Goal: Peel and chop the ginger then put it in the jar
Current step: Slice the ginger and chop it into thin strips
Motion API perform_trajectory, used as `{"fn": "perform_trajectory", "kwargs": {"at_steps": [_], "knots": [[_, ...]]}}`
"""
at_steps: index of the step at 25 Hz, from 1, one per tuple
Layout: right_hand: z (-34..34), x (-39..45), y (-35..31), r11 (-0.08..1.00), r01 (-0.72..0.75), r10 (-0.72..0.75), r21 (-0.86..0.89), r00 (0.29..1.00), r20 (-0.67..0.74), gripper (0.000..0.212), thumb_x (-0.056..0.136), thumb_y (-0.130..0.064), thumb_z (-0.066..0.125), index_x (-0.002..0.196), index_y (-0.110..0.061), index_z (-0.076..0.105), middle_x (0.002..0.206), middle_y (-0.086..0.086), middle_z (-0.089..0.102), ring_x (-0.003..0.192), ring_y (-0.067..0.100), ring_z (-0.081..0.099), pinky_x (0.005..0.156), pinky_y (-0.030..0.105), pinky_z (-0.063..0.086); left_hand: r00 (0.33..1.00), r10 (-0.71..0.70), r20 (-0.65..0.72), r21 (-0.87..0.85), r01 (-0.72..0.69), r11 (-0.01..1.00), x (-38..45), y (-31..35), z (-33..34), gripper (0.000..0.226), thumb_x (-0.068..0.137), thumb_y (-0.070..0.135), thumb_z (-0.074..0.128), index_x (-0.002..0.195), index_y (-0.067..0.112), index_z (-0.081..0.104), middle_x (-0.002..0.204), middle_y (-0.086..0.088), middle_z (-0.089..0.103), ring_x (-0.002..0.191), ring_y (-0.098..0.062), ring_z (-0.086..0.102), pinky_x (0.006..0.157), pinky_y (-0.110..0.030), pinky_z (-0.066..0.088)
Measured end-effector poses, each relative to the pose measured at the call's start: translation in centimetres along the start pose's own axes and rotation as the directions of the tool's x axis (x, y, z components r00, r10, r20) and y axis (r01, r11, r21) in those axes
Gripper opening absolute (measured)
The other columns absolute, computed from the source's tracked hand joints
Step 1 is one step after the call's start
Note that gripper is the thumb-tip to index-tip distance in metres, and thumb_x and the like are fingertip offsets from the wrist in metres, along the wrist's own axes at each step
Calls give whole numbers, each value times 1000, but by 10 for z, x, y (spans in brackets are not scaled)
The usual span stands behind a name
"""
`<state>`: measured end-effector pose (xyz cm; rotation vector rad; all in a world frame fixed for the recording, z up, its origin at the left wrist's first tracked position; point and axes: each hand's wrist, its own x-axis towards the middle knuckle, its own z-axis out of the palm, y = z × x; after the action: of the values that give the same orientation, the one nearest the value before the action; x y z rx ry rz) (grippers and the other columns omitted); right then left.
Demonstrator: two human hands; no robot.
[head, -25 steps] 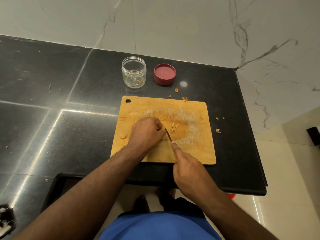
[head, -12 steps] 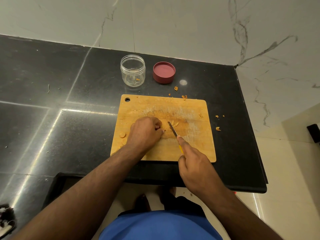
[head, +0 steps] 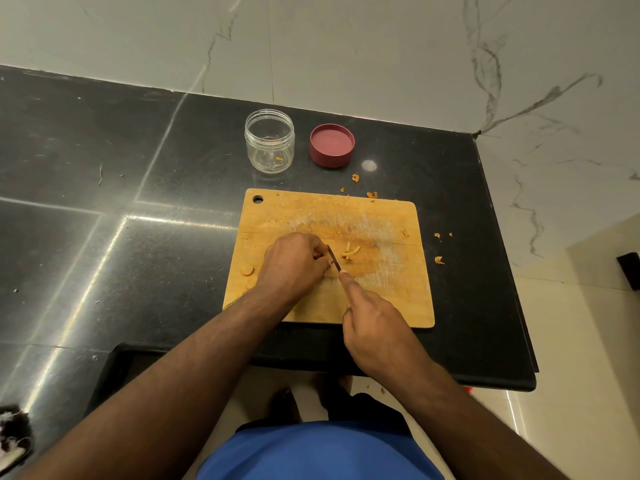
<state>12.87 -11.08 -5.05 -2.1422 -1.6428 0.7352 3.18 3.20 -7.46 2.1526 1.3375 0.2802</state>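
I can read no brand, label or writing on anything here. The clear jar (head: 269,141) stands open on the black counter (head: 138,258), beyond the far left corner of the wooden cutting board (head: 391,299), and holds only a few small orange ginger bits at its bottom. Just to its right lies its red lid (head: 331,145), apart from it.

My left hand (head: 294,263) sits on the board with its fingers curled down over the ginger piece (head: 333,272), pinning it against the wood (most of the piece is hidden under my fingertips, so I can make out only a pale edge of it). My right hand (head: 374,327) is wrapped around the knife (head: 334,257) handle, forefinger stretched along the top, and the blade stands close against my left fingertips, over the ginger.

Just right of the blade lie a few cut ginger strips (head: 350,252) on the board. A round ginger slice (head: 247,270) lies near the board's left edge. Peel scraps (head: 439,260) are scattered on the counter off the board's right side and behind its far edge.
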Motion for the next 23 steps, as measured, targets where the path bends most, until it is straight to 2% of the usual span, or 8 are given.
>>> {"fn": "perform_trajectory", "kwargs": {"at_steps": [3,8,11,13,18,23], "knots": [[1,4,0,1000,-11,12,-20,1000,17,56,101,-18,36,156,-23,22,116,7,59,97,20,56,83,35,49,1000,1,4,2,-1,1000,1,0,-1,17,89,25,68,104,22,76,98,8,72,85,-9,61,78,-34,55],[0,-12,2,1000,-25,25,-8,999,24,58,103,-19,37,156,-28,18,100,0,56,84,12,53,68,26,41,1000,-12,0,-21,12,1000,-1,1,-2,17,89,26,69,104,21,76,97,7,72,87,-9,63,80,-35,57],[-3,-27,5,999,-48,48,-18,999,24,58,103,-21,38,156,-30,18,101,-3,55,85,11,54,71,25,45,1000,-18,6,-30,19,999,-1,1,-3,18,90,27,70,105,20,75,98,7,72,90,-10,63,83,-37,57],[-4,-34,8,998,-49,48,-40,999,-26,58,103,-21,39,156,-29,20,98,-6,53,82,11,53,70,24,46,1000,-19,12,-29,19,999,-1,1,-2,20,90,27,71,108,20,74,101,6,72,92,-11,63,85,-38,57],[-13,-32,3,998,-19,24,54,996,-88,56,102,-16,40,155,-26,24,88,-14,46,77,7,50,62,14,37,1000,-22,16,-34,22,999,-3,-2,-1,26,90,29,71,115,20,72,106,6,72,95,-10,62,88,-39,56],[-13,-25,3,997,-11,16,70,997,-75,56,103,-19,39,155,-29,23,90,-11,50,78,7,50,62,15,34,999,-39,13,-53,39,998,-4,-3,0,26,90,28,71,115,21,71,105,6,72,95,-11,63,88,-38,56]]}}
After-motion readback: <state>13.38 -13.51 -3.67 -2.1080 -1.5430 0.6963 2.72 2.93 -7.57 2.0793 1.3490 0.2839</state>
